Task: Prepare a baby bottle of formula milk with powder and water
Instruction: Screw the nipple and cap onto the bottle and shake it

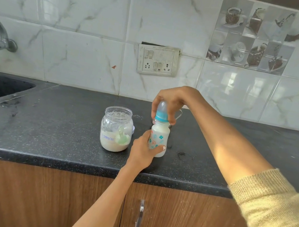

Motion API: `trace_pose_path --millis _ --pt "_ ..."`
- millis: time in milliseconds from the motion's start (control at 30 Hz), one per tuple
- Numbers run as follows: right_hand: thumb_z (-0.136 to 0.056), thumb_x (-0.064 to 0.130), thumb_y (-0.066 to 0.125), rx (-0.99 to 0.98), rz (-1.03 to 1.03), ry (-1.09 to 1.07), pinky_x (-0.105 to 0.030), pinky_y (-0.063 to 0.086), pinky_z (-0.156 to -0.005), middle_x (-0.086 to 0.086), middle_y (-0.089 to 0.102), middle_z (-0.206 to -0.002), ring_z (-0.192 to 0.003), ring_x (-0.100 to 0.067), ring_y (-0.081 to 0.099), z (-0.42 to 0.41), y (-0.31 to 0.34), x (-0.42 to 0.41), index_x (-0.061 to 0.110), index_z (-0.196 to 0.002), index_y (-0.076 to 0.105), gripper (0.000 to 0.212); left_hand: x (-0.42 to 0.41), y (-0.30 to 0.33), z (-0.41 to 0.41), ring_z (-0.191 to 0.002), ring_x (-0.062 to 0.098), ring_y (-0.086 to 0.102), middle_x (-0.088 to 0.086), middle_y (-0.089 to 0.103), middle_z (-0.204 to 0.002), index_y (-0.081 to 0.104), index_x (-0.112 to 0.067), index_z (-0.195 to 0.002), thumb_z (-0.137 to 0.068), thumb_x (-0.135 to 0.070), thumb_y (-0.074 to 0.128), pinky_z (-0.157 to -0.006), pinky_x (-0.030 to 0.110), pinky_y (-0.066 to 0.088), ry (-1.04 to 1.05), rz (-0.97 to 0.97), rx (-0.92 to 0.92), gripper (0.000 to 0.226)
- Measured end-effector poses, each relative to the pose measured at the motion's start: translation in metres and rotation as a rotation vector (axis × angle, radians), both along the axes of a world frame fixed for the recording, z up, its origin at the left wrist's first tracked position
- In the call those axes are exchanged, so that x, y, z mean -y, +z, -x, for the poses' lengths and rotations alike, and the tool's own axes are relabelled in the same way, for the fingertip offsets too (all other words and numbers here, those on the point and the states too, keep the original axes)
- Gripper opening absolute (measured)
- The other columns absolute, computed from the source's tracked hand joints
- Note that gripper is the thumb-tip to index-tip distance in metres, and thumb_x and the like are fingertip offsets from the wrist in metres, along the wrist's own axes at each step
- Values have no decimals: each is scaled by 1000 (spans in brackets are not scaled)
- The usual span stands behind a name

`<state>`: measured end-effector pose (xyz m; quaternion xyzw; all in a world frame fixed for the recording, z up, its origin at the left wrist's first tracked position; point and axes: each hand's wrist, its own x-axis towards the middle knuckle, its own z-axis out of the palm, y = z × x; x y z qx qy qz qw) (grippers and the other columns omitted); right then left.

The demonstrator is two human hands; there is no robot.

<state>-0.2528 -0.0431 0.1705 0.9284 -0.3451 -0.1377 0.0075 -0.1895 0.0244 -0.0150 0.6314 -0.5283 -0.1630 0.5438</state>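
Head view: left hand [143, 148] grips bottle [159, 135]; right hand [171, 99] pinches cap [162, 111].

Bright, even daylight. Window glare on my glossy wall tiles [237, 85]. Warm sun patch on my right forearm [224, 146]. Soft shadows on the dark countertop [50, 136]. Wide-angle bending at edges; sharp mid-frame, softer toward the corners.

The open jar [116, 128] bears blue handwriting, "formula", its first letter unclear
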Motion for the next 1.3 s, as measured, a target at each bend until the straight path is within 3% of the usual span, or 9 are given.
trace_pose_path --millis 300,467,667,767,867,967,1133,1233,1300 --pt "-55 0 83 10 23 57 -30 53 -80 12 54 -105 -101 -18 56 5 -16 -3 35 -91 68 53 -2 1 1 -116 18 55 3 58 -126 47 -14 -126 -81 -24 70 -93 30 47 -2 -11 -19 52" --pt "-53 21 89 2 -2 -113 -36 60 -75 1 66 -108 -83 -22 72 -5 -16 -4 30 -91 70 43 -1 0 1 -114 18 56 3 60 -124 49 -13 -125 -80 -25 71 -93 34 49 3 -7 -28 51" --pt "-68 57 74 -99 -41 -390 -35 58 -72 -15 69 -81 -68 -25 70 -16 -15 -7 3 -116 54 75 0 -1 1 -114 18 56 2 61 -123 49 -14 -124 -80 -26 71 -93 32 48 14 6 -14 51" --pt "-61 71 70 87 -247 -536 -38 56 -73 -22 60 -101 -78 -34 66 -18 -14 -2 15 -119 38 86 -1 0 2 -117 18 55 2 58 -127 47 -13 -128 -81 -26 70 -94 30 45 17 -1 -2 55" --pt "-65 50 79 136 -312 -348 -43 55 -85 -6 46 -129 -107 -32 58 -12 -5 0 27 -135 40 83 -1 0 1 -116 19 55 3 59 -127 47 -13 -128 -81 -26 70 -95 32 47 25 -3 11 54" --pt "-74 23 77 107 -282 -262 -39 58 -82 -5 58 -118 -101 -27 66 -4 -5 5 18 -122 57 53 -1 0 2 -117 19 55 4 59 -127 47 -13 -128 -81 -26 71 -96 34 47 28 -8 10 55" --pt "-65 81 54 95 -187 -450 -32 57 -63 -18 72 -85 -71 -26 71 -1 -23 8 4 -100 56 85 -2 1 3 -117 19 55 3 58 -127 47 -13 -128 -81 -24 70 -92 28 44 28 0 2 53" --pt "-52 87 57 169 -291 -462 -37 59 -73 -17 61 -121 -89 -33 69 5 -21 8 15 -132 45 109 -2 1 3 -119 19 54 3 57 -130 45 -13 -130 -81 -26 70 -98 33 46 28 -11 5 57" --pt "-60 65 73 183 -282 -338 -41 56 -85 -11 41 -144 -106 -34 63 11 -13 6 29 -141 35 97 -2 1 3 -120 19 53 4 56 -131 44 -12 -132 -81 -27 70 -100 37 46 32 -24 8 60"
